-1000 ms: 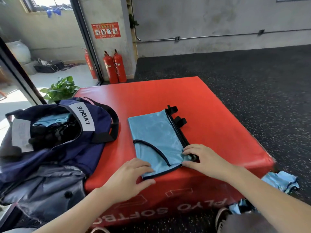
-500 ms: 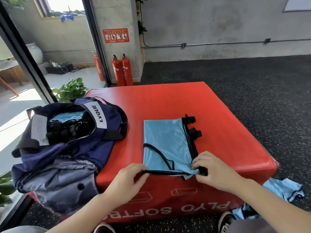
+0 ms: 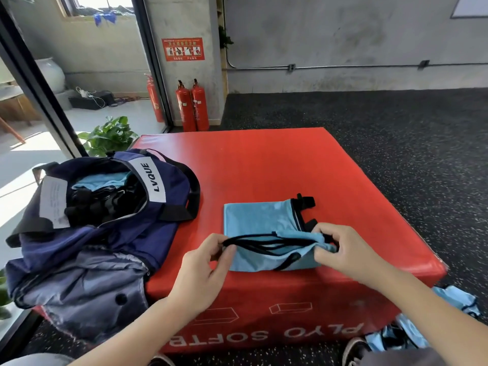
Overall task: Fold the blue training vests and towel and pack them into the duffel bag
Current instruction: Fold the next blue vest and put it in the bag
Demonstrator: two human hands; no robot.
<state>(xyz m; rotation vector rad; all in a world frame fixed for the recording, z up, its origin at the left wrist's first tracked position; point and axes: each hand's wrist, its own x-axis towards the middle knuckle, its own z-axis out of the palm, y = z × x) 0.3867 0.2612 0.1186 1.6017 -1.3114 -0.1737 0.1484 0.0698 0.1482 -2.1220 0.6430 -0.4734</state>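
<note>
While the left hand (image 3: 203,270) pinches the black-trimmed near edge of the blue vest (image 3: 264,220) between thumb and curled fingers (image 3: 224,253), the right hand (image 3: 346,253) grips the same raised edge at its right end, fingers curled round a bunched fold of blue cloth. Between the two hands the edge is lifted off the surface and stretched taut, so the black trim lines run almost straight from one hand to the other. The rest of the vest lies flat beyond the hands on the red plyo box (image 3: 277,167), near its front edge, with black strap tabs (image 3: 306,203) sticking out at the far right corner.

To the left, the navy duffel bag (image 3: 105,233) sits on the box's left corner and slumps over its side; it is unzipped, with a white band reading LVQUE across the top and a piece of light blue fabric (image 3: 100,179) visible inside among dark items. More blue cloth (image 3: 459,305) lies on the dark speckled floor (image 3: 396,122) at the lower right, beside the box. Behind the box, red fire extinguishers (image 3: 192,107) stand against a concrete pillar, and a leafy green plant (image 3: 108,136) sits near the glass door.
</note>
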